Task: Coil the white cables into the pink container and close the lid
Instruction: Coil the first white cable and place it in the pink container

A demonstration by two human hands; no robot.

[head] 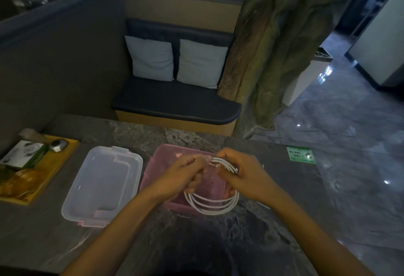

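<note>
A white cable [211, 207] is wound into several loops and hangs over the open pink container [166, 151] on the dark stone table. My left hand [183, 177] grips the coil's top left, and my right hand [240, 173] grips its top right; both are closed on the cable above the container. The lower loops droop past the container's near rim. The clear lid with pink clips [102, 185] lies flat on the table just left of the container, apart from it.
A yellow tray [54, 162] with a tissue box, a metal object and a glass item sits at the table's left edge. A green sticker [301, 155] marks the table's right side. Beyond the table are a cushioned bench [175, 103] and a tree trunk pillar [273, 46].
</note>
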